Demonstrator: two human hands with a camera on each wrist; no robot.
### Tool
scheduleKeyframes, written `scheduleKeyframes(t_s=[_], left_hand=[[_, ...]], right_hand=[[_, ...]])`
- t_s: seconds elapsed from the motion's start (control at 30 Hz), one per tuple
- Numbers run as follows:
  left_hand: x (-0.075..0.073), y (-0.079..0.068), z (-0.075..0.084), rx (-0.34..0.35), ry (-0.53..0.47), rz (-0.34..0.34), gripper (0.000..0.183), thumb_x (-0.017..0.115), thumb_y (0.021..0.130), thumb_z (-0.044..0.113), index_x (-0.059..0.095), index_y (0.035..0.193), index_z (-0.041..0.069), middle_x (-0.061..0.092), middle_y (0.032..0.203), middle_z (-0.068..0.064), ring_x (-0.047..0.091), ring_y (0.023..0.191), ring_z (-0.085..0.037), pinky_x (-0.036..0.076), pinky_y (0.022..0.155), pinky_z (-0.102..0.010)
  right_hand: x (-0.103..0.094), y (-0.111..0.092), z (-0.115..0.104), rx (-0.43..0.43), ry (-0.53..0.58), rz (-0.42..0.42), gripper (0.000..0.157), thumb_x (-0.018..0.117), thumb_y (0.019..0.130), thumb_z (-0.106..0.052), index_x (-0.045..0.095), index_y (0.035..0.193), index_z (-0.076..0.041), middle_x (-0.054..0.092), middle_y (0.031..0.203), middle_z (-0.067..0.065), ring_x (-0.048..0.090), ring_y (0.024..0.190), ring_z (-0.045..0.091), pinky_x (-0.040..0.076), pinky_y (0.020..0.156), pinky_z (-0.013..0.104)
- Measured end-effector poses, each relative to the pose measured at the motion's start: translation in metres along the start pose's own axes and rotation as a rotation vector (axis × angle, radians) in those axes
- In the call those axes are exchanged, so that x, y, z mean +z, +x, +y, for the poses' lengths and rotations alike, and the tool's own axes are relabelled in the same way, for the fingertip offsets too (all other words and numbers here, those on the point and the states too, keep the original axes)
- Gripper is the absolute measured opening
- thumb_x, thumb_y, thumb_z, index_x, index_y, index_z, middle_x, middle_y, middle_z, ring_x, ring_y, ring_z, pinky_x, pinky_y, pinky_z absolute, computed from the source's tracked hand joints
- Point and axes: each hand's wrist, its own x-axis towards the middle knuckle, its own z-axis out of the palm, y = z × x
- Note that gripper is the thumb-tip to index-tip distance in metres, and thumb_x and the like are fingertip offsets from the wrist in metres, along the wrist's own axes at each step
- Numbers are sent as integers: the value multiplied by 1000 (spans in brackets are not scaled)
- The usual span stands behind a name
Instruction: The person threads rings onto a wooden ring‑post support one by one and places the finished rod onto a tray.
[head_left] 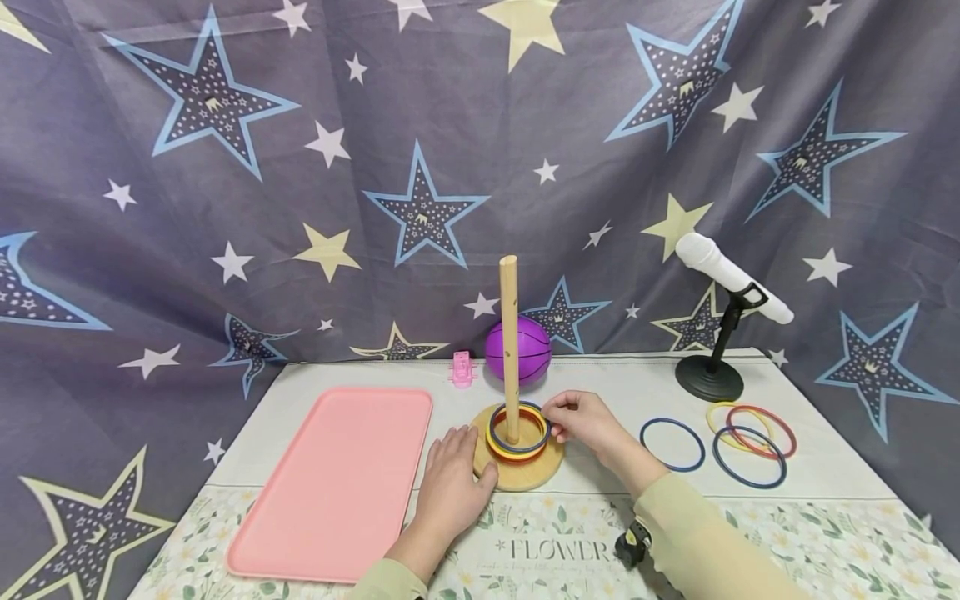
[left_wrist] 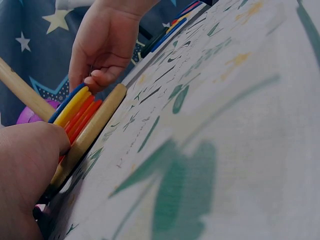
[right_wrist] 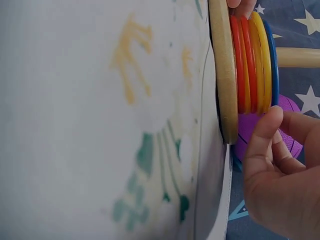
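A wooden post [head_left: 510, 342] stands upright on a round wooden base [head_left: 519, 478]. Around the foot of the post lies a stack of rings. In the right wrist view, red rings [right_wrist: 239, 65] and yellow rings [right_wrist: 264, 60] lie beneath one blue ring [right_wrist: 273, 65] on top. My right hand [head_left: 587, 423] pinches the right edge of the blue ring between thumb and forefinger. My left hand [head_left: 452, 485] rests at the base's left edge, fingers extended and thumb apart.
Left of the base lies a pink tray [head_left: 330, 483]. A purple ball [head_left: 534, 350] and a small pink toy [head_left: 462, 369] are behind the post. Several loose rings [head_left: 672, 420] lie to the right, in front of a white microphone [head_left: 727, 271] on a black stand [head_left: 709, 379].
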Motion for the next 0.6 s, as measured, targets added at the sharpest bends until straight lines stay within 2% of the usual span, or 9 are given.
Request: scheduleKeyframes(t_s=[0.33, 0.6], left_hand=[[0, -1, 1, -3, -9, -4, 67, 71, 101, 27, 55, 154, -10, 53, 160, -31, 41, 156, -50, 22, 132, -65], [-1, 0, 0, -6, -7, -8, 67, 71, 101, 28, 55, 155, -10, 52, 161, -31, 41, 156, -49, 21, 132, -65]], right_hand=[[-7, -2, 0, -7, 5, 15, 18, 72, 105, -5, 72, 114, 11, 70, 86, 7, 63, 69, 11, 58, 62, 21], [-30, -5, -7, -64, -56, 43, 21, 72, 105, -7, 72, 115, 12, 71, 85, 11, 64, 68, 10, 58, 62, 21]])
